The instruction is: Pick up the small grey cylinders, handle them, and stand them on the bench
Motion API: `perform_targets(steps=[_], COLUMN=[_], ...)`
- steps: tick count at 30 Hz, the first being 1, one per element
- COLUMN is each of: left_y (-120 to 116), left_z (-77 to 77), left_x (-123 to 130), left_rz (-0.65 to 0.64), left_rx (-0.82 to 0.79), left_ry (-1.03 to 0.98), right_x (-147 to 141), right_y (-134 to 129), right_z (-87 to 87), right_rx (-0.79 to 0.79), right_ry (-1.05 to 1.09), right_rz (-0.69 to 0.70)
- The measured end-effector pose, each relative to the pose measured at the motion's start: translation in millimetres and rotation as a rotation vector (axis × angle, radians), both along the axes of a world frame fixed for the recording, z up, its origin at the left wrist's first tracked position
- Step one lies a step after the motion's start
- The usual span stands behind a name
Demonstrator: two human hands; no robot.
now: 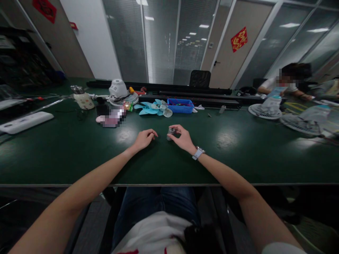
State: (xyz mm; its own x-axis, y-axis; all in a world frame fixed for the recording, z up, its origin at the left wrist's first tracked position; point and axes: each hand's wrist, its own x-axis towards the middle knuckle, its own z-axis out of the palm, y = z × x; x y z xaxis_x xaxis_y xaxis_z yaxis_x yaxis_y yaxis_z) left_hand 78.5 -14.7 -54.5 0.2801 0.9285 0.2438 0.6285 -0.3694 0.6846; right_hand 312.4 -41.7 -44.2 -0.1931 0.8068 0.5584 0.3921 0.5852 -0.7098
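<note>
In the middle of the green table, my right hand has its thumb and fingers around a small grey metal cylinder. The cylinder stands upright, seemingly on the tabletop; the fingers cover part of it, so its exact kind is unclear. A watch is on my right wrist. My left hand rests on the table a short way left of the cylinder. Its fingers are loosely bent and apart, with nothing visible in them.
Beyond my hands lie light blue fan blades and a blue bin with small parts. A white fan, a patterned bottle and a power strip are leftward. More fans and a person are rightward.
</note>
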Motion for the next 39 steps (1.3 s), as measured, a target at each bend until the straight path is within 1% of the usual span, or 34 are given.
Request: perform_targets(steps=[2,5,9,12,16,20,22,24,26,30,32,34,36,37,39], left_y=[-1.2,-6.8,-18.0,-22.1,-15.8,-2.5,2.9,6.4,8.3,8.8,8.2,7.1,5.7,5.1,4.1], left_z=[0.4,5.7,16.4,19.0,17.5,20.8,22.3,20.2,13.3,-7.1,-12.9,-13.3,-9.9,-7.7,-4.3], left_x=[0.3,5.4,23.2,37.5,45.4,43.0,38.4,30.6,20.0,1.3,-2.4,-2.6,-1.1,-0.1,1.6], left_rz=[-0.004,-0.027,-0.117,-0.155,-0.113,-0.184,-0.197,-0.172,-0.143,-0.148,-0.137,-0.115,-0.071,-0.034,0.057], left_rx=[0.023,0.094,0.157,0.199,0.236,0.193,0.202,0.232,0.243,0.196,0.187,0.180,0.160,0.142,0.096], left_ry=[-0.010,-0.045,-0.092,-0.085,-0.060,-0.083,-0.099,-0.120,-0.106,0.095,0.150,0.138,0.073,0.030,-0.047], right_x=[-10.5,-9.8,-5.6,-6.0,-6.9,-6.8,-6.1,-5.5,-5.8,-10.5,-9.4,2.5,31.1,52.0,103.3], right_y=[-9.3,-14.8,-13.2,-12.1,-13.0,-13.5,-13.1,-12.9,-13.7,-17.5,-16.1,-8.4,6.1,14.8,31.5], right_z=[-2.4,-4.6,-6.8,-8.4,-9.2,-8.5,-8.0,-7.3,-6.6,-6.5,-6.8,-5.6,-2.4,-0.2,4.0], right_rx=[-0.012,-0.007,-0.031,-0.053,-0.075,-0.077,-0.074,-0.066,-0.067,-0.090,-0.083,-0.048,0.009,0.037,0.071], right_ry=[-0.064,-0.102,-0.089,-0.084,-0.070,-0.078,-0.085,-0.090,-0.097,-0.104,-0.084,-0.073,-0.089,-0.104,-0.135], right_rz=[0.057,0.066,0.063,0.041,0.041,0.047,0.052,0.043,0.033,0.029,0.032,0.017,-0.085,-0.177,-0.429])
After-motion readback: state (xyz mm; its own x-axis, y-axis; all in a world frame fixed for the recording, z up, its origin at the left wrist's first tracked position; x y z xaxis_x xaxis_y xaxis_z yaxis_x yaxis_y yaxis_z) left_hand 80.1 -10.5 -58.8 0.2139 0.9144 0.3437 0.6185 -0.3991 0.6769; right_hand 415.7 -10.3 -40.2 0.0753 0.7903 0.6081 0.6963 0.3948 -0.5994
